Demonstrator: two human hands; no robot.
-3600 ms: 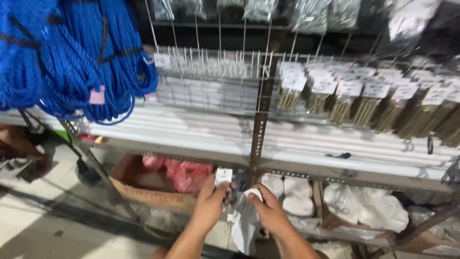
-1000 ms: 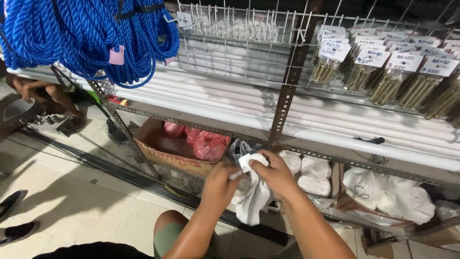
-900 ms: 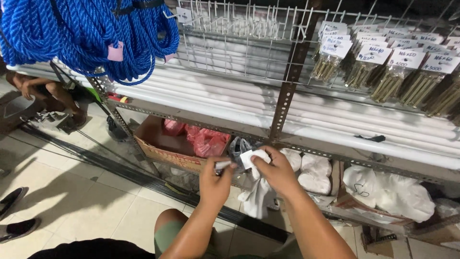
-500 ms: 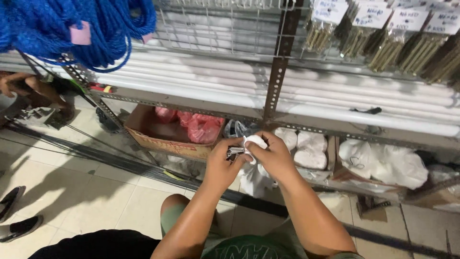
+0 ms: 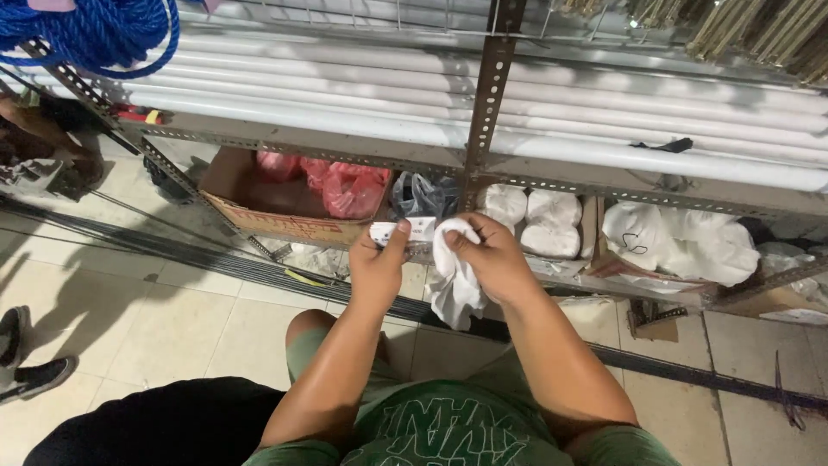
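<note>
Now wiping step | left hand fingers pinch small white flat part before lower shelf | right hand grips white cloth against it | next probably: turn part, rub other face

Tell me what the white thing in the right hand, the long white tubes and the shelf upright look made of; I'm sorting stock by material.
The white cloth in the right hand looks like soft fabric: it drapes and creases. The long tubes look like smooth white plastic, faintly glossy, though painted metal isn't excluded. The upright looks like dull grey metal, punched with holes.
</note>
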